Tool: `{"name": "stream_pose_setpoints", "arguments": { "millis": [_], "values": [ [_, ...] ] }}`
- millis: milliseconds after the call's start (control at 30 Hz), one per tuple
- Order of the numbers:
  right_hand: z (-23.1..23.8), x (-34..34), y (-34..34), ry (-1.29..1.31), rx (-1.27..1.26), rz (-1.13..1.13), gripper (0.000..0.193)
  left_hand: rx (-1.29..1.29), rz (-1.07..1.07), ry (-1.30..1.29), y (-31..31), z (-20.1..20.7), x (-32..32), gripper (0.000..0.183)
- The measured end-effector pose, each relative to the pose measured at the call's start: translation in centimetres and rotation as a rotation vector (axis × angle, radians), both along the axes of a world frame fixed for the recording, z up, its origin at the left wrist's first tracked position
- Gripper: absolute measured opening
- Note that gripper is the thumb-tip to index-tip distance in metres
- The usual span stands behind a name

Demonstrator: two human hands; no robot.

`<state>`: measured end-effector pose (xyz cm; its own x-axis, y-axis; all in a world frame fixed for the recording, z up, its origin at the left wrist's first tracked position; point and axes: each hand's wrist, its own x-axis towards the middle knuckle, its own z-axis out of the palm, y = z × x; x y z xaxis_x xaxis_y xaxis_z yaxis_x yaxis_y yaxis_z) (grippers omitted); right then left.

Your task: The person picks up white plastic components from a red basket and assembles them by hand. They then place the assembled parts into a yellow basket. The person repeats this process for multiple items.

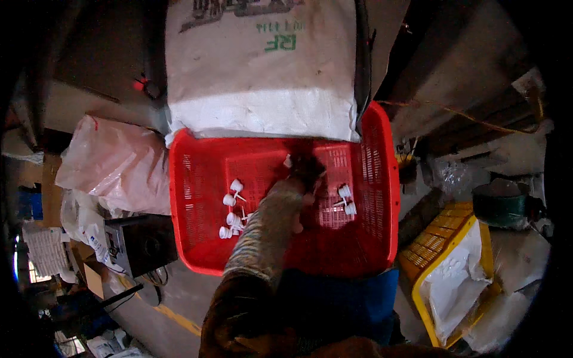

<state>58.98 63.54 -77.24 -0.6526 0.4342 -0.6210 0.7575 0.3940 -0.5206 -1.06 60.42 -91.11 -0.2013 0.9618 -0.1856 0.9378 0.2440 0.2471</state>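
My left forearm, in a patterned sleeve point(262, 238), reaches from the lower edge into a red plastic basket point(392, 179). My left hand point(306, 170) is low over the basket's floor, dark and blurred, so its fingers cannot be made out. A small white bit point(287, 161) shows beside it. To the left of the forearm lie several white plastic pieces with round heads and thin stems point(230, 200). Two or so similar white pieces point(344, 200) lie to the right of the hand. My right hand does not show.
A large white woven sack point(262, 77) stands against the basket's far side. At left are a pinkish plastic bag point(116, 164) and a black box point(143, 241). A yellow basket with a white liner point(444, 238) leans at right, near a dark green container point(498, 206).
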Motion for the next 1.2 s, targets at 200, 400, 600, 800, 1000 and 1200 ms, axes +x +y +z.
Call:
{"name": "stream_pose_setpoints", "arguments": {
  "millis": [200,400,600,800,1000,1200],
  "values": [
    [-1.0,-3.1,-0.9,0.078,0.025,-0.112,0.034,-0.366,-0.007,0.027,-20.3,4.9,-2.4,0.033],
    [6.7,-2.3,-1.5,0.143,-0.029,-0.279,0.033,-0.297,0.200,-0.289,-29.0,11.6,3.0,0.031],
    [14.4,-1.6,2.4,0.358,0.402,-0.304,0.031,0.004,0.458,-0.431,-24.0,18.6,2.1,0.033],
    [13.8,6.7,10.9,0.273,0.805,-0.646,0.023,0.007,0.446,-0.582,-21.0,21.0,1.6,0.034],
    [-3.7,19.6,20.8,-0.168,0.434,-0.932,0.040,-0.166,0.396,-0.530,-19.4,19.6,3.5,0.030],
    [-9.7,19.8,23.2,-0.111,0.656,-0.793,0.055,-0.139,0.434,-0.718,-18.9,18.8,0.6,0.029]
  ]
}}
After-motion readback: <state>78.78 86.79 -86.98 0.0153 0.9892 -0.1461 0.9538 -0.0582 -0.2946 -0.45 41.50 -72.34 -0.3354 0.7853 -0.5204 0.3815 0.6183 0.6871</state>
